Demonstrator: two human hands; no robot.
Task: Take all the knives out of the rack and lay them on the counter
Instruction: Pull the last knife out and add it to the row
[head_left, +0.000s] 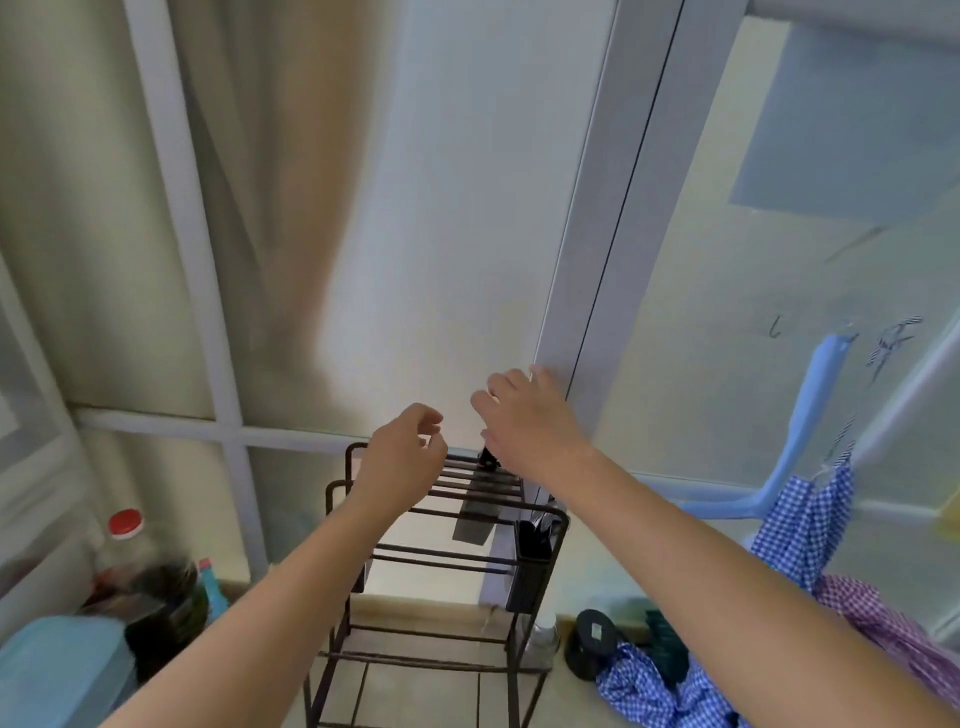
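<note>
A dark metal wire rack (441, 561) stands on the tiled counter (426, 691) against the window. One broad knife (475, 512) hangs blade down through the rack's top bars, its black handle poking up at the back. My left hand (402, 457) hovers over the rack's top left, fingers curled loosely and holding nothing. My right hand (524, 415) reaches over the knife's handle with its fingers spread, touching nothing that I can see. A black holder (532, 561) hangs on the rack's right side.
A bottle with a red cap (124, 540), a dark jar and a pale blue tub (57, 670) stand at the left. Blue and pink checked cloths (800, 525) and a blue hanger (810, 426) hang at the right. A black round object (592, 644) lies right of the rack.
</note>
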